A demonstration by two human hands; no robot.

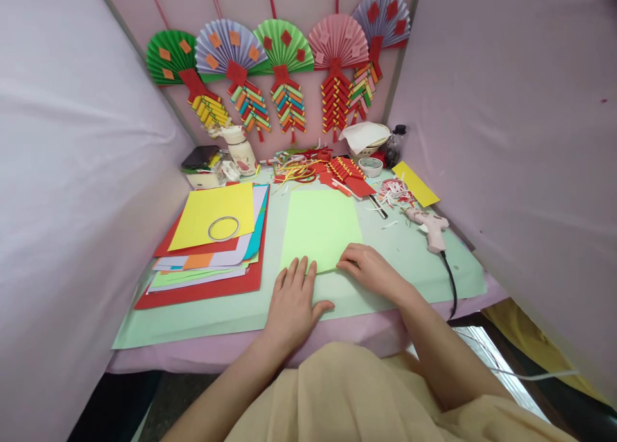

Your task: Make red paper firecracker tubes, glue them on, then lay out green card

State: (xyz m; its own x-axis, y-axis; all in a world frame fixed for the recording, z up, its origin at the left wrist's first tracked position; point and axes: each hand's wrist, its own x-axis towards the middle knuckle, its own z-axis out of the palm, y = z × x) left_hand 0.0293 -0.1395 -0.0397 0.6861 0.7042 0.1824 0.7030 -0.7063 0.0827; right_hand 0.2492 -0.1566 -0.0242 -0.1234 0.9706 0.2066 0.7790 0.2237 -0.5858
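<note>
A light green sheet of paper (322, 227) lies flat on the pale green table cover (202, 320), right in front of me. My left hand (295, 304) rests flat with fingers stretched out, its fingertips on the sheet's near left edge. At the near right corner, my right hand (369, 268) has its thumb and forefinger pinched on the sheet's edge. The other fingers of that hand are curled and partly hidden.
Left is a stack of coloured paper with a yellow sheet (197, 218) and a roll of tape (223, 229) on top. A glue gun (431, 229) with a black cord lies right. Behind are red paper scraps (354, 180) and a white bottle (241, 151). Paper fans (284, 44) hang at the back.
</note>
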